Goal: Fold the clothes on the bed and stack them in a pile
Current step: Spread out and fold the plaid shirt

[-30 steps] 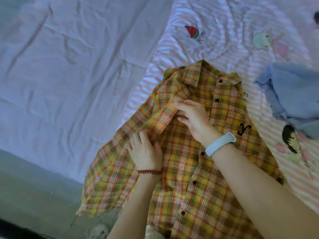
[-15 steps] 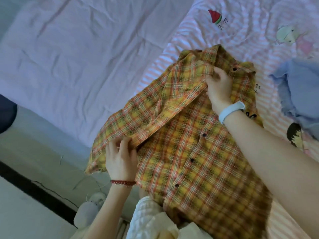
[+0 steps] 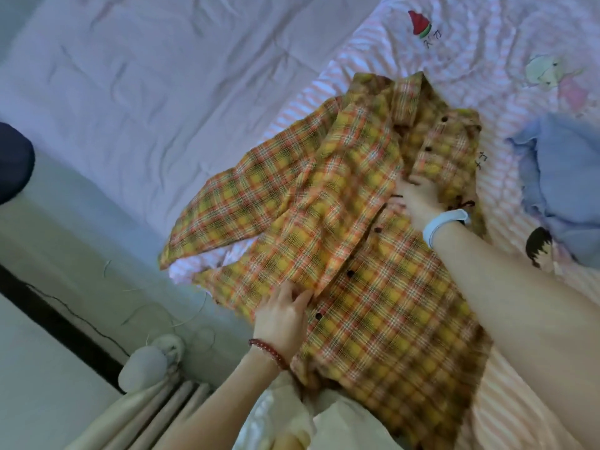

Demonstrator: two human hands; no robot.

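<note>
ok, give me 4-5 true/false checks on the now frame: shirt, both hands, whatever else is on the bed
1. The plaid shirt lies on the striped sheet. True.
2. The right hand is raised off the shirt. False: it is down on the shirt, next to the button placket.
3. The left hand grips the shirt's folded-over edge. True.
4. A blue garment lies on top of the shirt. False: it lies apart, to the shirt's right.
5. The right wrist wears a red bead bracelet. False: it wears a light blue band; the beads are on the left.
</note>
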